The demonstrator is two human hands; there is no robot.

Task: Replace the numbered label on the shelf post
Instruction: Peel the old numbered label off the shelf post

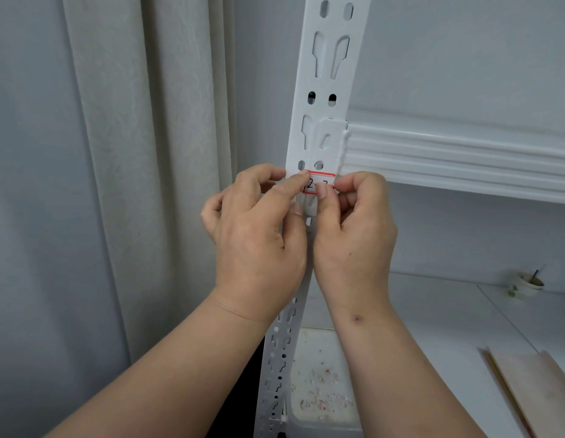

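A white slotted metal shelf post (325,80) runs up the middle of the view. A small white label with a red border and handwritten digits (320,181) lies against the post just below a pair of holes. My left hand (259,235) pinches the label's left edge with thumb and forefinger. My right hand (357,235) holds its right edge, the thumb pressing on the label's lower right part. My fingers cover part of the writing, so only a "2" is plain to read.
A white ribbed shelf beam (464,153) joins the post on the right. Below it is a white shelf surface with a small paper cup (526,284) and a beige flat board (534,390). Torn label scraps lie in a white tray (322,387). A grey curtain (132,153) hangs at left.
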